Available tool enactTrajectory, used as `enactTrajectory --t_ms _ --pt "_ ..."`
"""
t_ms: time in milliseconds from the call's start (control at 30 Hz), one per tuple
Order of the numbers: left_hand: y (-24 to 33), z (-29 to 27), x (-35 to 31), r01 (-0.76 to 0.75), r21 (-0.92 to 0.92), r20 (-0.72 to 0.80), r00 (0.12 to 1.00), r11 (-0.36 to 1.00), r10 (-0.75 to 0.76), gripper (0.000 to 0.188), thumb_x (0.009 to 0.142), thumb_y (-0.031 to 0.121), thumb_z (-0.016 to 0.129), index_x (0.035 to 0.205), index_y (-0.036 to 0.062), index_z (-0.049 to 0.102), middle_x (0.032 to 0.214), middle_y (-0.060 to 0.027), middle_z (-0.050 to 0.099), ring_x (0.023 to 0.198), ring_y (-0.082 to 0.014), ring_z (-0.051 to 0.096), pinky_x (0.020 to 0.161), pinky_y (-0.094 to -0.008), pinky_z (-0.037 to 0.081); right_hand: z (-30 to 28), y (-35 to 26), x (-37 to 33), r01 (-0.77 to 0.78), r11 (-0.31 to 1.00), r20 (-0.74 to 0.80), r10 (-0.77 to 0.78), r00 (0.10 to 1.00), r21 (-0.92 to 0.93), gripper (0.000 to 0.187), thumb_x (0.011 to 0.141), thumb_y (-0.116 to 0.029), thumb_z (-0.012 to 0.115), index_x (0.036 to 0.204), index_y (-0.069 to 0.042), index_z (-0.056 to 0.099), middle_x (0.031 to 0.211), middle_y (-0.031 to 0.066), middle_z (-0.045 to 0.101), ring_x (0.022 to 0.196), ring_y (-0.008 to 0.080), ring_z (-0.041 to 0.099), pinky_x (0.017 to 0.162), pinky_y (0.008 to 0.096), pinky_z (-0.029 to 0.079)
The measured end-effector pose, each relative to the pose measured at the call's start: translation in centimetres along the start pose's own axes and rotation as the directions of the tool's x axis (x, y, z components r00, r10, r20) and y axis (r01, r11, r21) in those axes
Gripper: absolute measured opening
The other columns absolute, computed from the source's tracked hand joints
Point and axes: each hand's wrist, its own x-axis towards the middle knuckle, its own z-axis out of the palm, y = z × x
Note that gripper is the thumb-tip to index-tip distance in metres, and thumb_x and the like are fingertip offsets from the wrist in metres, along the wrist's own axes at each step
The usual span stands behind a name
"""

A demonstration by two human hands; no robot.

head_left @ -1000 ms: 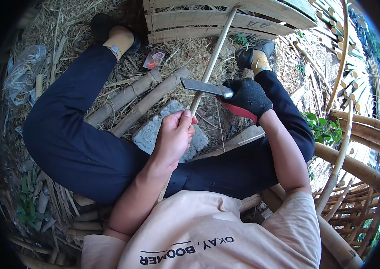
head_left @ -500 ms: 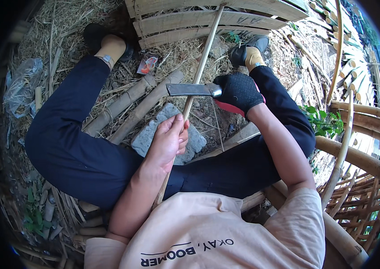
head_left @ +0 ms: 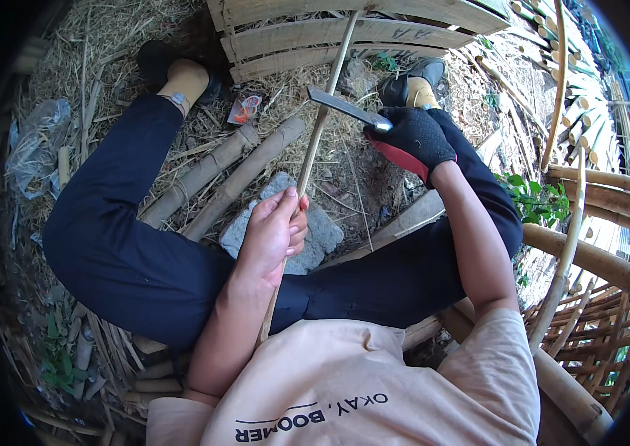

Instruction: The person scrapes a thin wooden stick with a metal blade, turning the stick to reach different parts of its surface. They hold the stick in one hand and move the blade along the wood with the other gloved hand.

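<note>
My left hand [head_left: 274,230], bare, grips a long thin bamboo stick [head_left: 322,119] that runs from my lap up and away to the wooden slats at the top. My right hand [head_left: 411,137] wears a black and red glove and holds a knife [head_left: 341,106] by its handle. The flat metal blade points left and rests against the stick, well above my left hand. Under my left hand a grey stone block [head_left: 315,234] lies on the ground between my legs in dark trousers.
Two thick bamboo poles [head_left: 233,175] lie on the straw by my left leg. Wooden slats [head_left: 344,30] stand at the top. Bent bamboo poles and frames [head_left: 590,253] crowd the right side. A plastic bag [head_left: 36,141] lies at the left.
My right hand has carried the knife up the stick, away from my left hand. The left hand keeps its hold on the stick.
</note>
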Motion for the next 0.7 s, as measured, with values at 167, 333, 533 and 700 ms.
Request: enactTrajectory --t_ms 167,333,533,700 --pt "-0.4 -0.1 0.1 -0.004 0.009 -0.005 1.000 1.000 0.004 0.028 0.109 0.029 0.039 0.093 0.0099 0.053 0.058 0.0090 0.032 0.042 -0.0009 0.023 0.038 -0.0200 0.021 1.0 -2.8 -2.2 0.156 0.988 0.198 -0.156 0.968 0.013 0.032 0.081 -0.039 0.067 0.096 -0.013 0.074 0.086 0.0194 0.071 0.085 0.0391 0.068 0.080 0.0460 0.054" --pt "-0.7 0.1 0.1 -0.001 0.033 -0.017 1.000 0.999 0.001 0.029 0.109 0.030 0.040 0.093 0.0102 0.053 0.058 0.0093 0.032 0.042 -0.0009 0.023 0.038 -0.0201 0.020 2.2 -2.3 -1.5 0.188 0.981 0.186 -0.177 0.966 -0.040 0.027 0.075 -0.032 0.068 0.093 -0.013 0.074 0.084 0.0183 0.071 0.082 0.0372 0.069 0.077 0.0456 0.055" --pt "-0.6 -0.1 0.2 0.011 0.036 -0.022 1.000 0.999 -0.011 0.030 0.109 0.031 0.039 0.094 0.0100 0.053 0.058 0.0094 0.031 0.042 -0.0007 0.023 0.038 -0.0199 0.020 2.6 -1.7 -0.8 0.223 0.974 0.128 -0.215 0.968 -0.052 0.025 0.076 -0.033 0.068 0.091 -0.013 0.074 0.082 0.0184 0.070 0.079 0.0375 0.069 0.074 0.0459 0.055" --pt "-0.6 -0.2 -0.2 0.021 0.005 0.016 1.000 1.000 -0.022 0.029 0.109 0.030 0.039 0.094 0.0098 0.053 0.058 0.0091 0.031 0.042 -0.0007 0.023 0.038 -0.0199 0.020 1.9 2.2 1.8 0.058 0.997 -0.046 -0.061 0.997 -0.053 0.032 0.085 -0.039 0.066 0.094 -0.009 0.075 0.081 0.0208 0.070 0.076 0.0378 0.069 0.071 0.0437 0.054"
